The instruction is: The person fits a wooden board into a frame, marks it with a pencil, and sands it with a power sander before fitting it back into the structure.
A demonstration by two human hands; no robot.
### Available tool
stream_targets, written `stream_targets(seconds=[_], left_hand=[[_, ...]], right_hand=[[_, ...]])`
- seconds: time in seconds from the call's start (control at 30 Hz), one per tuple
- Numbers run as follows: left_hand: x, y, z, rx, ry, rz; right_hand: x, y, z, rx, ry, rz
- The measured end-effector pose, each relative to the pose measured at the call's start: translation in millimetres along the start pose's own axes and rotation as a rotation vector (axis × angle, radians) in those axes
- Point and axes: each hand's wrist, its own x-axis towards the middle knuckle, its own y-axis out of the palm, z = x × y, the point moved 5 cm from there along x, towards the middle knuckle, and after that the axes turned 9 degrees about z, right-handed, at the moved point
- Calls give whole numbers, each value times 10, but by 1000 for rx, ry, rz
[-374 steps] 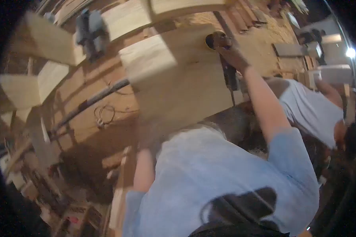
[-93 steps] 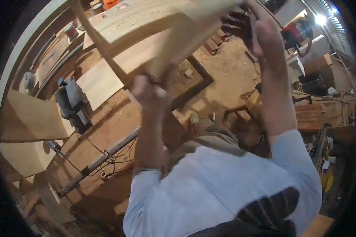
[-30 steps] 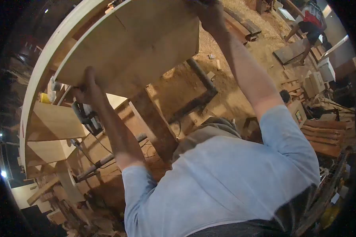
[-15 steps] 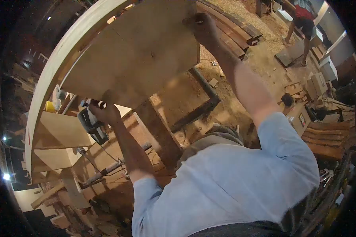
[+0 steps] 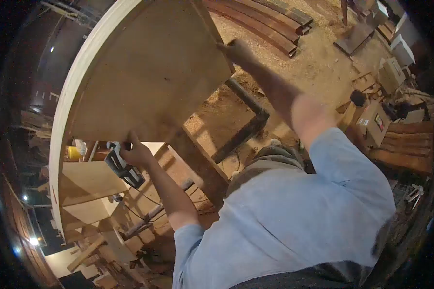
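A broad, flat wooden panel [image 5: 154,72] lies against the inside of a pale curved wooden frame [image 5: 77,91]. My left hand [image 5: 138,153] grips the panel's lower edge, thumb on its face and the other fingers partly hidden. At the panel's right edge, near the corner, my right hand [image 5: 238,52] has its fingers closed on the rim. Just left of my left hand, a dark corded power tool [image 5: 124,168] rests in the frame, below the panel's edge.
Wooden partitions [image 5: 89,179] divide the frame's lower left. Beneath stand a dark metal support [image 5: 241,137] and an upright brown board [image 5: 205,166]. Curved brown beams [image 5: 260,24] lie on the sawdust floor behind. Cardboard boxes [image 5: 373,123] and stacked planks [image 5: 405,144] are at right.
The panel has shifted against the curved frame, and the gap along its left edge has closed. Both hands moved with it. The camera view has turned slightly.
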Motion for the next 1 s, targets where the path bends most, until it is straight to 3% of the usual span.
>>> stream_targets(seconds=[0.03,0.07,0.13,0.17,0.23,0.33,0.47,0.53,0.63,0.73,0.8,0.87,0.97,1.0], left_hand=[[11,-17,-24,4,13,8],[-24,-46,-144,-37,-12,54],[12,-22,-95,-181,-16,71],[28,-9,-66,-172,-2,76],[60,-21,-45,-192,13,82],[-38,-123,-318,1,-22,100],[29,-21,-252,64,-48,222],[14,8,-273,12,7,133],[8,56,-307,-133,74,75],[-33,90,-325,-28,-6,38],[-57,165,-228,-245,-73,15],[-54,211,-178,-245,-86,-4],[30,197,-28,-213,-105,5],[44,200,-21,-180,-104,45]], right_hand=[[-28,195,-214,143,185,151],[-85,332,-329,158,192,145],[-252,698,-434,574,263,232],[-350,770,-331,592,266,228],[-494,805,22,1017,154,148],[-495,877,79,958,273,-14],[-355,965,32,847,368,25],[-178,1127,-181,726,285,-213],[-393,890,151,852,326,-143],[-323,928,101,933,278,-111],[-318,945,80,966,276,-120],[-326,902,91,992,268,-121],[-337,822,102,1019,309,57],[-293,802,19,904,303,111]])
